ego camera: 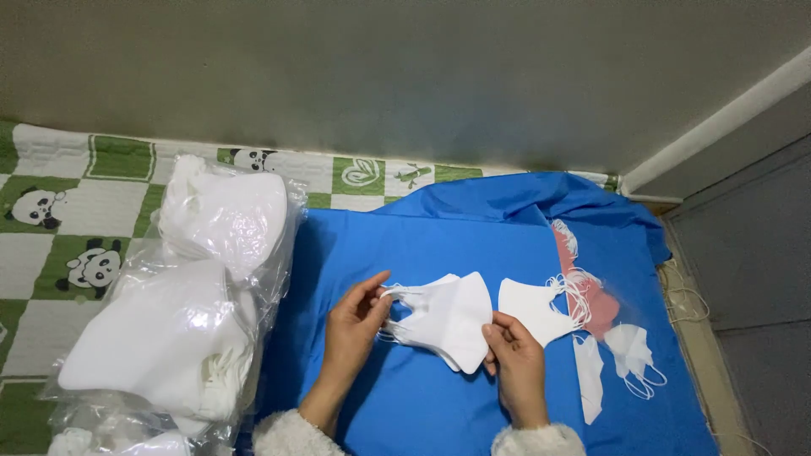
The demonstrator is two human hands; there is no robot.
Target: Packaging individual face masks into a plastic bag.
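Both my hands hold a small stack of white face masks point(448, 321) above a blue cloth point(405, 253). My left hand point(355, 329) grips the stack's left side by the ear loops, thumb raised. My right hand point(514, 359) pinches the stack's lower right corner. Just to the right of the stack, a single white mask point(528, 308) lies flat on the cloth, its loops trailing right.
A clear plastic bag point(194, 295) full of white masks sits at the left on a green-and-white panda quilt point(68, 228). Loose masks point(629, 350), a white strip point(589, 376) and a pink piece point(587, 291) lie at the right. A grey wall point(380, 76) runs behind.
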